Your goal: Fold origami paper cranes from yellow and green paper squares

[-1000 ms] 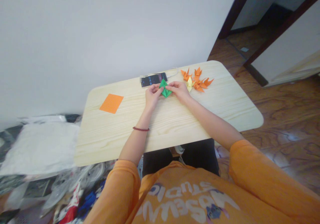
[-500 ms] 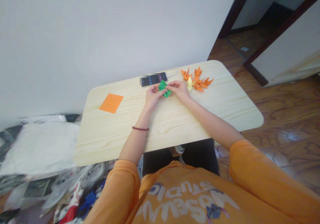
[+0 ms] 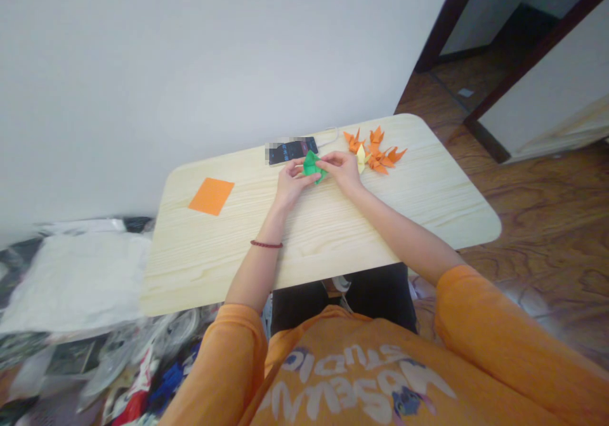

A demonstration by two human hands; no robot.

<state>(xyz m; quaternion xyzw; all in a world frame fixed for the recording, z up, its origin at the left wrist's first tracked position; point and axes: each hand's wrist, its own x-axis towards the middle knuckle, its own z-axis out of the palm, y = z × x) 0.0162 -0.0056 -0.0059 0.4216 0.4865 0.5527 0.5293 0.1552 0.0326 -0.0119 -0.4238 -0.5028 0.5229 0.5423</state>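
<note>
Head view: green paper (image 3: 311,161) is held between left grip (image 3: 289,183) and right grip (image 3: 345,168).

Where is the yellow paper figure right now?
The head view shows the yellow paper figure just right of the right hand, beside the orange folded figures on the table.

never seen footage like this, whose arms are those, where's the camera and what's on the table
There is no machine here: these are a person's own bare hands, seen by a camera worn on their head, looking forward and down.

The left hand and right hand together hold a piece of green paper, partly folded.

On the pale table, a flat orange sheet lies to the left. A phone lies just beyond the hands, near the wall. To the right sit folded orange figures and a yellow one.
</note>
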